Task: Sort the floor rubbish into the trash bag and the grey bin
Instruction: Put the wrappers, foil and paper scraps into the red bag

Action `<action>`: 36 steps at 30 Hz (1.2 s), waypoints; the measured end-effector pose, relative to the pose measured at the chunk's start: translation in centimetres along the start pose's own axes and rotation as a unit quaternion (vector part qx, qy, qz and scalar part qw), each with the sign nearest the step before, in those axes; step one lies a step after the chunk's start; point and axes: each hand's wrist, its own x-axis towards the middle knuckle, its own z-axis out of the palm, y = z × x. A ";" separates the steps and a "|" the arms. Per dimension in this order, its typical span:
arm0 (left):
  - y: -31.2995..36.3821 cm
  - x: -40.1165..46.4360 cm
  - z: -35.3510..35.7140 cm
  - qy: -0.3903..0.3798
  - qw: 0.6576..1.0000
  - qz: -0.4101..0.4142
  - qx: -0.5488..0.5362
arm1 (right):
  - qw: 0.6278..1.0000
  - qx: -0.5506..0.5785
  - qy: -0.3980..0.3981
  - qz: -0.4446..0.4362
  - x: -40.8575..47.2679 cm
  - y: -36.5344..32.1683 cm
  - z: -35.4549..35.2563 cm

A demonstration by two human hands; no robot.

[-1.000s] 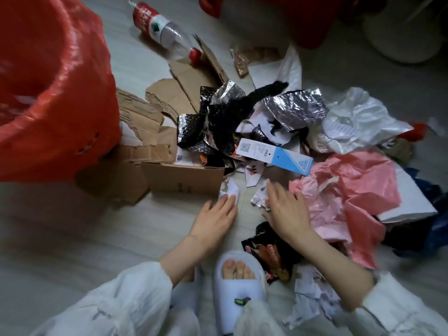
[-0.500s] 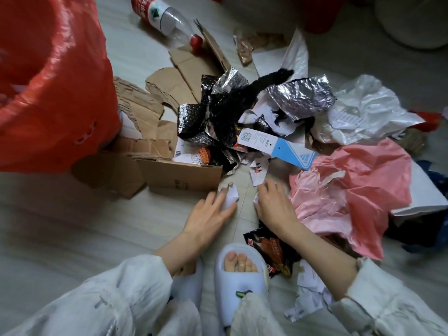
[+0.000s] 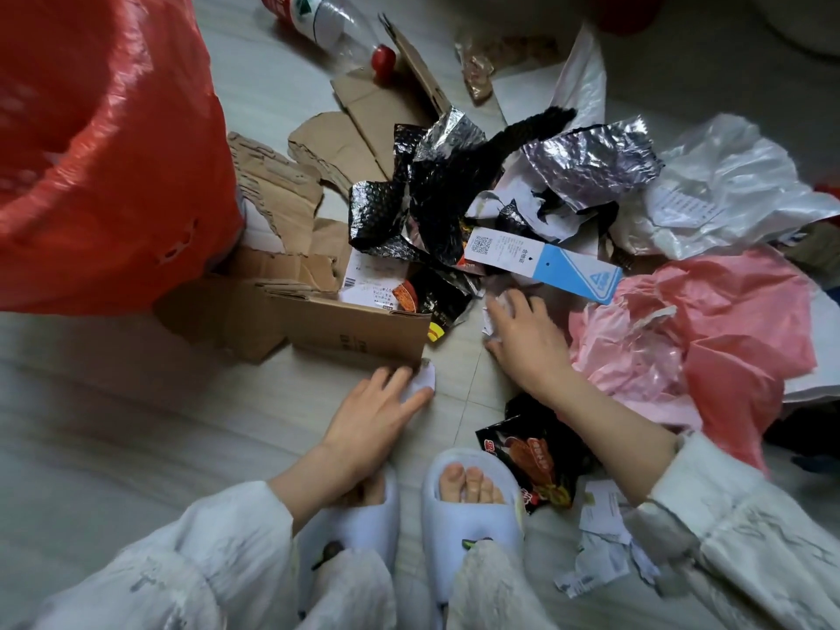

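- Rubbish strewn over floor (image 3: 113, 402): cardboard (image 3: 354, 331), black foil (image 3: 409, 206), silver foil (image 3: 591, 161), pink plastic (image 3: 727, 338), clear plastic (image 3: 727, 184), bottle (image 3: 332, 25) far off.
- Red trash bag (image 3: 104, 143) upper left, against cardboard; grey bin unseen.
- Left hand (image 3: 372, 416) palm down, fingers loosely spread over white scrap (image 3: 425, 379) just beside cardboard corner; pinching or only touching, cannot tell.
- Right hand (image 3: 527, 338) palm down on crumpled paper (image 3: 493, 311) beside pink plastic, under blue-white tag (image 3: 545, 266); fingers curled around it, grip unclear.
- Snack wrapper (image 3: 532, 456) below right wrist, beside slippers (image 3: 472, 516).
- Torn receipts (image 3: 600, 538) lower right.
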 end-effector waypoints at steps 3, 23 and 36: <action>0.1 0.1 0.1 -0.005 1.000 -0.010 0.004 | 1.000 0.017 0.018 0.008 -0.9 -0.7 0.6; 0.6 -1.0 -9.8 0.032 0.970 -0.024 -0.238 | 0.915 0.383 0.100 0.071 -3.2 -3.5 -8.2; -12.5 -8.7 -22.0 0.474 0.801 -0.317 -0.182 | 0.864 0.467 0.071 -0.172 -0.5 -22.7 -24.0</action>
